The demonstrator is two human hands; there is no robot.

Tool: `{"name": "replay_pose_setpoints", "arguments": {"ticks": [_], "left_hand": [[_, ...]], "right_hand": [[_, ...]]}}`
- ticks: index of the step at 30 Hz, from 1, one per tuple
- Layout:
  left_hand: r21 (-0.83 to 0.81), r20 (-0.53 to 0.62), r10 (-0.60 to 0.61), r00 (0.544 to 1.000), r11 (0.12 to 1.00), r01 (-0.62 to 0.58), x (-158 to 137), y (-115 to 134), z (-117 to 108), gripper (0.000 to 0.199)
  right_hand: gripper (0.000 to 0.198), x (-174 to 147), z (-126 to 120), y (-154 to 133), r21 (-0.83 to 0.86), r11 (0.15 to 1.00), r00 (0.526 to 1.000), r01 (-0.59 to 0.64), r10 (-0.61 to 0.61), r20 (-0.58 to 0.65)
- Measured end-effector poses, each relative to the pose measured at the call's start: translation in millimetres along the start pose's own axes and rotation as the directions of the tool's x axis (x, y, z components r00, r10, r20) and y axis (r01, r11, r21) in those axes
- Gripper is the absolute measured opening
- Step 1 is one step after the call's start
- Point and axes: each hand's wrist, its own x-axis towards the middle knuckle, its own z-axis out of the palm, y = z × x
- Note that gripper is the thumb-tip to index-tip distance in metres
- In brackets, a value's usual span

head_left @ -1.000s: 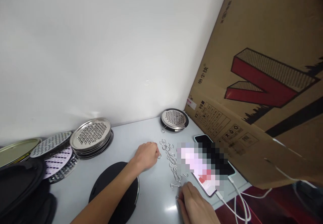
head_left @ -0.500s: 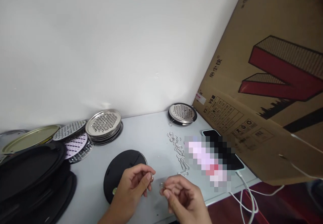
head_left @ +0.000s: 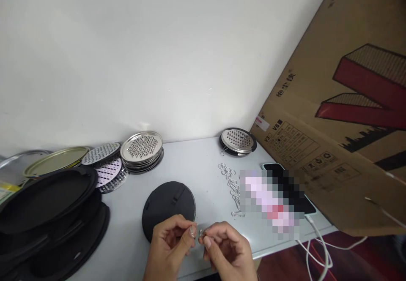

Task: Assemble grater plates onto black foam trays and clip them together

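Low in the view, just in front of a round black plate, my two hands face each other close together. Thumb and fingertips of my left hand [head_left: 171, 245] pinch a small metal ring [head_left: 192, 232]. A small metal wire piece [head_left: 201, 233] is pinched in my right hand [head_left: 226, 247]; its looped end shows, while the fingers cover the rest. Only a narrow gap separates the two pieces. Behind my left hand lies the round black plate [head_left: 168, 205], with a slotted tab on it. Small wire rings [head_left: 226, 170] and bent wire hooks [head_left: 234, 192] lie in a line farther right.
Round grater discs [head_left: 142, 148] are stacked by the wall, left of centre. Large black trays [head_left: 47, 200] pile up at the left. Another grater disc on a black base [head_left: 237, 141] sits at the back right. A phone [head_left: 282, 175], cables and a tall cardboard box [head_left: 317, 124] border the right side.
My hands have come closer together, bringing the two metal pieces nearly into contact. The view has turned slightly left, so the table's things appear shifted right.
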Motion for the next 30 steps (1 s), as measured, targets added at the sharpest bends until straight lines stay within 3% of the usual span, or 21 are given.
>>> {"name": "replay_pose_setpoints", "arguments": {"ticks": [2,5,9,13,18,21,26,30], "left_hand": [[-0.064,0.016,-0.073,0.997,0.995,0.074,-1,-2,0,0.041],[-0.120,0.059,-0.219,0.974,0.967,0.225,-3,-5,0,0.047],[-0.122,0.043,-0.294,0.955,0.947,0.297,-8,-6,1,0.052],[-0.077,-0.031,-0.248,0.968,0.966,0.245,-13,-6,2,0.055],[0.007,0.015,-0.220,0.975,0.975,0.220,-11,-13,-5,0.055],[0.098,0.088,-0.183,0.979,0.980,0.174,-8,-16,-13,0.049],[0.229,0.226,-0.119,0.967,0.971,0.066,-5,-11,-19,0.039],[0.320,0.140,0.039,0.989,0.944,-0.082,-9,-7,-13,0.040]], "right_hand": [[0.026,-1,0,2,-0.039,0.991,0.992,0.129,-0.129,0.002],[0.018,0,1,2,-0.131,0.931,0.940,0.341,-0.340,0.030],[0.022,0,6,4,-0.259,0.834,0.869,0.486,-0.492,0.047],[0.030,1,8,5,-0.345,0.748,0.818,0.567,-0.561,0.128],[0.041,7,0,-1,-0.389,0.602,0.716,0.697,-0.607,0.343],[0.044,10,-3,-5,-0.382,0.557,0.675,0.737,-0.629,0.385],[0.040,9,-3,-4,-0.356,0.578,0.678,0.734,-0.608,0.413],[0.031,8,-3,-1,-0.375,0.598,0.706,0.708,-0.596,0.381]]}}
